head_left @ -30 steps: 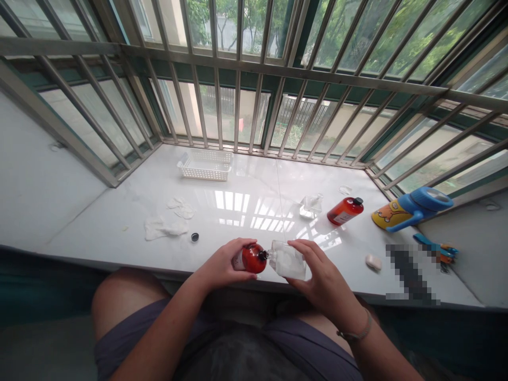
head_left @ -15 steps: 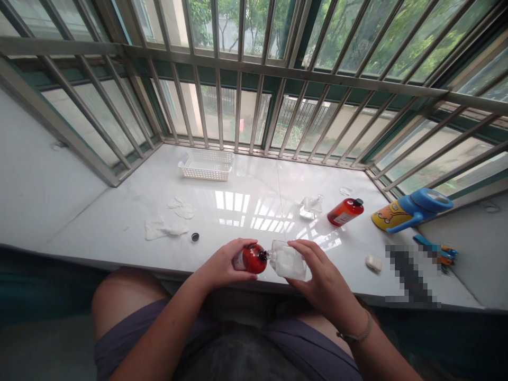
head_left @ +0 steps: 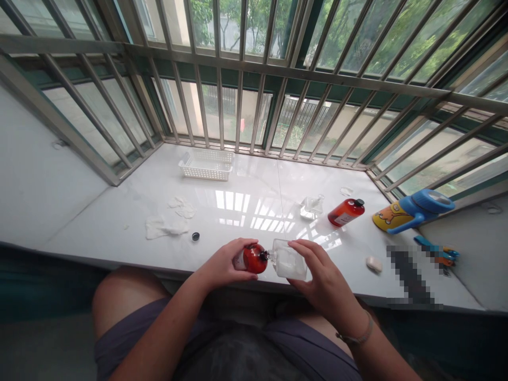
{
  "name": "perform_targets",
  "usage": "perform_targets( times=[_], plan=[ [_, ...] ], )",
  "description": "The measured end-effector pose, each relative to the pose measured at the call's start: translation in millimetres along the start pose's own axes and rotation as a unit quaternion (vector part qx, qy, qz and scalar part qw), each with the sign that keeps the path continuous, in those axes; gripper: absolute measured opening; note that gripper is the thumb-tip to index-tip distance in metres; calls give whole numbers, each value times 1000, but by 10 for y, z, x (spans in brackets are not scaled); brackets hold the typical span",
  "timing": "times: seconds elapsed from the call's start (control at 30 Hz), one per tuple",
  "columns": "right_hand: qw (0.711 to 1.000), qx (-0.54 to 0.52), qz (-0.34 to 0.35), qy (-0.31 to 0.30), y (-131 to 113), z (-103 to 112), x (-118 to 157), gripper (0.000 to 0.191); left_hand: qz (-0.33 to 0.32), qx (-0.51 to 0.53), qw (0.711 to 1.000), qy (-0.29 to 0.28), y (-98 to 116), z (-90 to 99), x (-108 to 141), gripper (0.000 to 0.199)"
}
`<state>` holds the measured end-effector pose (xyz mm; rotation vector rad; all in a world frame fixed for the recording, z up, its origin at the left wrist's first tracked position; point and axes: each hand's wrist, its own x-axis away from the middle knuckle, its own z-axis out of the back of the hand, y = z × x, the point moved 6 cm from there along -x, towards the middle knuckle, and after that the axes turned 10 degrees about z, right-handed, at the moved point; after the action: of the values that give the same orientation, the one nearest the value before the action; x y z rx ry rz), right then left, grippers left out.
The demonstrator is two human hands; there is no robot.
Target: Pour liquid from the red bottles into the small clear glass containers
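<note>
My left hand (head_left: 230,263) is wrapped round a red-amber bottle (head_left: 254,259) with a pale label, its dark neck facing right. A clear square glass bottle (head_left: 289,260) lies tilted in my right hand (head_left: 317,264), fingers above and thumb below. The narrow neck of the glass bottle meets the mouth of the amber one, both held over the front edge of the white ledge. Whether liquid passes between them I cannot make out. A small black cap (head_left: 196,237) rests on the ledge left of my hands.
Crumpled tissues (head_left: 166,227) and a white basket (head_left: 206,166) are on the left. To the right are another clear bottle (head_left: 311,208), a capped red bottle (head_left: 346,212), a blue-yellow flask (head_left: 410,210), a whitish lump (head_left: 373,264) and blue-orange tools (head_left: 436,250). Metal bars (head_left: 278,69) line the window.
Both hands keep the bottles neck to neck in nearly the same place. The whitish contents visible in the clear bottle look slightly lower.
</note>
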<state>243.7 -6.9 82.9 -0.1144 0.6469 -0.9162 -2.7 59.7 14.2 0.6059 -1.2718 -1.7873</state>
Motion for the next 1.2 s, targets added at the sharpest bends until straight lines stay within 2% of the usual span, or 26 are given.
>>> perform_targets(
  times=[1.2],
  plan=[
    [996,71,50,2,-68,74,-26,76,-2,2,1000,5,-31,-1,2,85]
  ],
)
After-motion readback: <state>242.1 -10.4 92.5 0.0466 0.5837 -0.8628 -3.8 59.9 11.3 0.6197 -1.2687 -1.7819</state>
